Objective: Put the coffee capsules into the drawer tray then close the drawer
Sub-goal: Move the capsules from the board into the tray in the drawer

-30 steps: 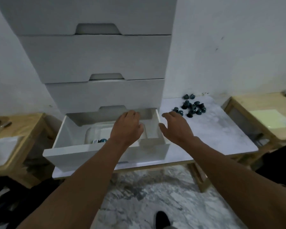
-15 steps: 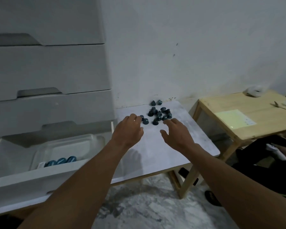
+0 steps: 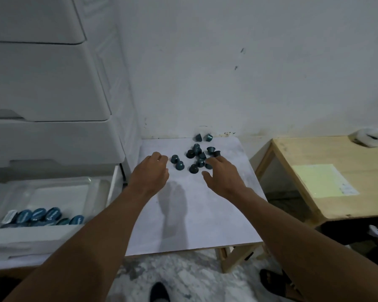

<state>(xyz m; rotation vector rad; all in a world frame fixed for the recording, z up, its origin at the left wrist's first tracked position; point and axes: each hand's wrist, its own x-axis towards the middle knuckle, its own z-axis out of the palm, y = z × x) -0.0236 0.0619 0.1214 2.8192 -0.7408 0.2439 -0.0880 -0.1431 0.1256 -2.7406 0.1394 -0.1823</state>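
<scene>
Reached farther across bench [image 3: 194,214] to loose coffee capsules [image 3: 196,158]: left hand [image 3: 150,173] relaxed, empty, just left of them; right hand [image 3: 223,176] spread, empty, fingertips [image 3: 218,160] at their near edge. Open drawer tray [image 3: 59,196] well left of both.

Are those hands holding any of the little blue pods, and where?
Nothing held: left hand and right hand reach, open, toward the loose capsules on the table.

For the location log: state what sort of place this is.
Likely a spare room or makeshift home workspace: a white drawer unit against a bare, scuffed wall, loose coffee capsules on a small white table, and a plain wooden table beside it.
</scene>
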